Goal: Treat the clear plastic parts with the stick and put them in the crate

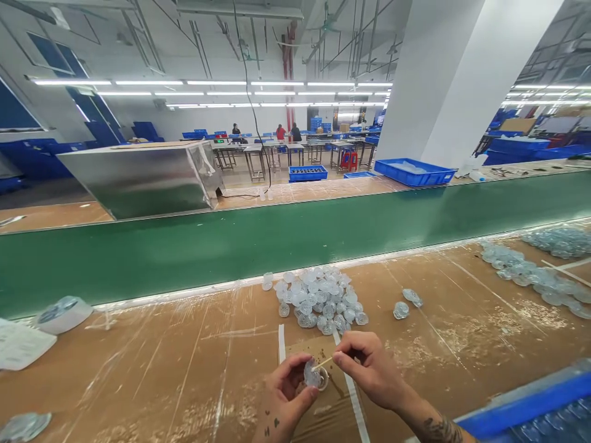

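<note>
My left hand (pixel 289 391) cups a small transparent ribbed plastic piece (pixel 314 375) at the bottom of the view. My right hand (pixel 369 369) pinches a thin wooden stick (pixel 324 362), and the stick's tip reaches into that piece. Both hands are above a flattened cardboard sheet (pixel 318 369). Beyond them lies a heap of similar transparent pieces (pixel 318 298). Two loose pieces (pixel 401 311) sit to its right. The fingers hide part of the held piece.
A wide spread of transparent pieces (pixel 530 271) lies at the right on the film-covered brown work surface (pixel 138 381). A blue crate (pixel 526 412) intrudes at the lower right. Behind runs a green conveyor belt (pixel 231 252). Distant co-workers (pixel 289 132) sit at tables.
</note>
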A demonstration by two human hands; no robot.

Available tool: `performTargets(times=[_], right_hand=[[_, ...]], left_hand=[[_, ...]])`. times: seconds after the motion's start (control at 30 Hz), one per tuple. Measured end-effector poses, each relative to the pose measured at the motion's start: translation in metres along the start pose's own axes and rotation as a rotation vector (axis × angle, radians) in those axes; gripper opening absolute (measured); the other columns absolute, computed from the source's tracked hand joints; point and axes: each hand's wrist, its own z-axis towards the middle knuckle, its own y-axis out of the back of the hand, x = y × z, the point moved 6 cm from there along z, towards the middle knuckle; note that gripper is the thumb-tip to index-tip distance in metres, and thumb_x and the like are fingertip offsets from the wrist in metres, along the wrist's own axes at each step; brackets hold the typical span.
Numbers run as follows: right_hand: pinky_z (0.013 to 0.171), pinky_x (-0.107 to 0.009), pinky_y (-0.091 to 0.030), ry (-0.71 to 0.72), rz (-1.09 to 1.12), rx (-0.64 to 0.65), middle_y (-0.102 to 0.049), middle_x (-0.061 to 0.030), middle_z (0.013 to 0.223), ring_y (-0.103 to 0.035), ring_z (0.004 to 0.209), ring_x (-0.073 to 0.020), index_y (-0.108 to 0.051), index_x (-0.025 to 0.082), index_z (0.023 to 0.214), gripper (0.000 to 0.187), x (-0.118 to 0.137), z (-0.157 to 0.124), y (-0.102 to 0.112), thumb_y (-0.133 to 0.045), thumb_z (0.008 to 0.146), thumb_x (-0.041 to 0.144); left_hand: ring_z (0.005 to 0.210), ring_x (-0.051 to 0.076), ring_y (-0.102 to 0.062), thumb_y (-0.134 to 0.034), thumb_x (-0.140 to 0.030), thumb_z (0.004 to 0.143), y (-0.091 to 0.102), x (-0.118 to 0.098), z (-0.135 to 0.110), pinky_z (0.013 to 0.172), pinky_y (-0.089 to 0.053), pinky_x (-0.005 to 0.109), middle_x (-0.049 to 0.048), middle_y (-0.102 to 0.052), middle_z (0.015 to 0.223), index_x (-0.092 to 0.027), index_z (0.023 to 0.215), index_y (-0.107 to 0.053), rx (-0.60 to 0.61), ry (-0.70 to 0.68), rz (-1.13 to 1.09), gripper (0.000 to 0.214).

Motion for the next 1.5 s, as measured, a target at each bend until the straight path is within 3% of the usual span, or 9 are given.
performTargets(times=[0.23,0.43,0.5,0.67,0.87,1.13,1.33,1.5], right_hand=[[0.055,-0.018,-0.029,0.060,0.083,-0.002,-0.045,-0.0003,0.071,-0.046,0.057,-0.0186,-0.063,0.010,0.075,0.083,0.009,-0.005,-0.011,-0.052,0.135,0.066],[0.053,-0.016,-0.030,0.015,0.227,-0.025,-0.045,-0.0007,0.072,-0.047,0.058,-0.0192,-0.064,0.009,0.078,0.081,-0.001,-0.014,-0.010,-0.063,0.133,0.069],[0.053,-0.015,-0.031,-0.003,0.243,-0.028,-0.046,-0.0012,0.073,-0.046,0.058,-0.0196,-0.065,0.009,0.079,0.081,-0.004,-0.016,-0.009,-0.065,0.133,0.070],[0.055,-0.016,-0.031,-0.004,0.168,-0.023,-0.045,-0.0013,0.072,-0.046,0.058,-0.0196,-0.063,0.009,0.076,0.085,-0.002,-0.018,-0.005,-0.061,0.133,0.072],[0.054,-0.020,-0.027,0.048,-0.014,-0.019,-0.043,-0.0003,0.070,-0.044,0.055,-0.0182,-0.058,0.009,0.072,0.094,0.009,-0.018,-0.001,-0.047,0.138,0.076],[0.053,-0.019,-0.028,0.041,0.038,-0.066,-0.043,0.0003,0.071,-0.043,0.056,-0.0186,-0.059,0.010,0.074,0.076,0.003,-0.012,0.003,-0.055,0.133,0.057],[0.052,-0.018,-0.027,0.027,0.109,-0.066,-0.043,0.0003,0.071,-0.042,0.056,-0.0185,-0.059,0.010,0.075,0.064,-0.004,-0.006,-0.002,-0.058,0.125,0.049],[0.054,-0.019,-0.028,0.052,0.134,-0.051,-0.043,0.0007,0.071,-0.043,0.056,-0.0180,-0.059,0.010,0.075,0.062,0.007,-0.002,-0.005,-0.057,0.125,0.047]], left_hand=[[0.097,0.020,-0.065,-0.083,-0.029,0.074,0.011,0.007,0.003,0.088,-0.053,0.026,0.0067,-0.068,0.107,-0.024,0.107,-0.075,0.112,-0.094,0.144,0.035],[0.102,0.022,-0.067,-0.087,-0.037,0.070,0.005,-0.014,-0.006,0.091,-0.054,0.027,0.0083,-0.071,0.109,-0.023,0.100,-0.076,-0.121,-0.169,-0.011,0.035],[0.104,0.022,-0.068,-0.087,-0.037,0.069,-0.001,-0.019,-0.009,0.092,-0.054,0.025,0.0082,-0.071,0.109,-0.024,0.100,-0.077,-0.135,-0.169,-0.053,0.035],[0.111,0.020,-0.065,-0.084,-0.038,0.075,-0.004,-0.025,-0.012,0.095,-0.052,0.022,0.0074,-0.070,0.112,-0.026,0.104,-0.077,-0.086,-0.236,-0.041,0.033],[0.114,0.017,-0.062,-0.075,-0.037,0.085,-0.005,-0.024,-0.016,0.100,-0.049,0.021,0.0073,-0.068,0.117,-0.028,0.111,-0.075,0.007,-0.330,0.140,0.027],[0.112,0.017,-0.063,-0.071,-0.038,0.088,0.002,-0.019,-0.019,0.102,-0.048,0.024,0.0052,-0.068,0.117,-0.032,0.117,-0.072,0.041,-0.404,0.284,0.030],[0.110,0.018,-0.065,-0.071,-0.044,0.088,0.001,-0.009,-0.022,0.098,-0.050,0.021,0.0059,-0.067,0.117,-0.030,0.117,-0.072,0.017,-0.384,0.307,0.032],[0.107,0.019,-0.066,-0.073,-0.044,0.086,0.002,-0.002,-0.021,0.094,-0.053,0.023,0.0062,-0.068,0.118,-0.031,0.117,-0.073,0.005,-0.345,0.295,0.033]])
